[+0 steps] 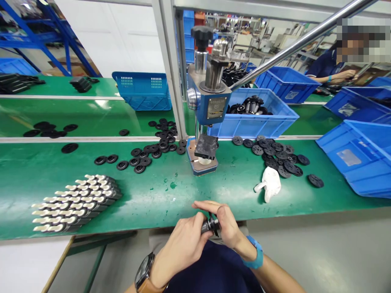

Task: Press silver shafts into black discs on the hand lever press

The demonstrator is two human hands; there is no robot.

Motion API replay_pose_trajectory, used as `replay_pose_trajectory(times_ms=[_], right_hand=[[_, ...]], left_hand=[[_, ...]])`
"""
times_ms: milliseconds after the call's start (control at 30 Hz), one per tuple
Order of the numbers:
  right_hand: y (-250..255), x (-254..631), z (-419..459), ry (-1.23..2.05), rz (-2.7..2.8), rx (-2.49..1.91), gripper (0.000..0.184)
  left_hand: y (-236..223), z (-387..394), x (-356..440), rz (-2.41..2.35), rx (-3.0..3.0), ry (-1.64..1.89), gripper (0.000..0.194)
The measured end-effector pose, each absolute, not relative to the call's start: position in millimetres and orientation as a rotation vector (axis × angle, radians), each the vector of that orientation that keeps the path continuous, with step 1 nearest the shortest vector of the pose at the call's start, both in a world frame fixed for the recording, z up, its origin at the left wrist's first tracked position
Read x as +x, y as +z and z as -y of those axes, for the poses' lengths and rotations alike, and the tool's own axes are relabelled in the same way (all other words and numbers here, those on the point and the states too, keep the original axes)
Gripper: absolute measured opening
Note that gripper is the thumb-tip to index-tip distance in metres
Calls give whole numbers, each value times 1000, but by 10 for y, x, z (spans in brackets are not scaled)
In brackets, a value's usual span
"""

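Centrally, at the lower edge of the head view, the left hand (183, 240) and the right hand (227, 226) met just in front of the near rim of the green workbench (171, 191). Both were closed around one small part (210, 224), a short metal cylinder bearing a black disc; the left fingers wrapped its shaft, and the right thumb and fingers pinched the disc end. A watch (143, 270) sat on the left wrist and a blue band (256, 254) on the right.

Above the hands, at frame centre, stood a blue hand press (209, 101) on its base plate, with a long steel lever (299, 40) running to the upper right. At lower left lay a stack of metal-tipped cylinders (73, 203) in tidy rows. Loose black discs (152, 152) were scattered left of the press, and a second heap of black discs (277, 156) lay to its right, with a white glove (270, 185) just beside that heap. Behind the press a blue bin (259, 122) held dark assembled parts; an empty-looking blue bin (357, 158) sat tilted at the right edge, and a blue basket (143, 91) stood at upper centre-left. At upper right, a co-worker's arm (336, 75) rested near another bench.
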State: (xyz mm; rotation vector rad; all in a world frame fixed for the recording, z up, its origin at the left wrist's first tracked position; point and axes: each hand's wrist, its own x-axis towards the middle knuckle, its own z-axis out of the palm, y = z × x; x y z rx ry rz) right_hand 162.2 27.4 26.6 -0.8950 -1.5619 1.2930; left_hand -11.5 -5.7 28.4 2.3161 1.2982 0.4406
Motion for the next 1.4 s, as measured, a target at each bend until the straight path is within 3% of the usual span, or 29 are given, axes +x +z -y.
replay_pose_trajectory(times_ms=[133, 267, 433, 633, 767, 1200, 1400], right_hand=[[280, 1625, -309, 1242, 1660, -854, 78], [260, 1598, -312, 1231, 1661, -870, 74], [218, 1582, -313, 1507, 1425, -774, 74], [295, 1630, -300, 1357, 1519, -752, 81], [338, 1619, -273, 1191, 1791, -736, 90], [221, 1588, -269, 1148, 1787, -684, 87], [87, 1643, -301, 1164, 1598, -919, 66]], left_hand=[[285, 45, -103, -1290, 2320, 484, 15], [245, 41, -119, -1281, 2244, 574, 13], [110, 30, -169, -1256, 1899, 667, 6], [-39, -26, -137, -1059, 1246, 1037, 34], [-48, -26, -99, -1020, 1155, 1088, 35], [-97, -28, -96, -1036, 1073, 1075, 30], [-94, -150, -166, -1155, 1009, 1250, 36]])
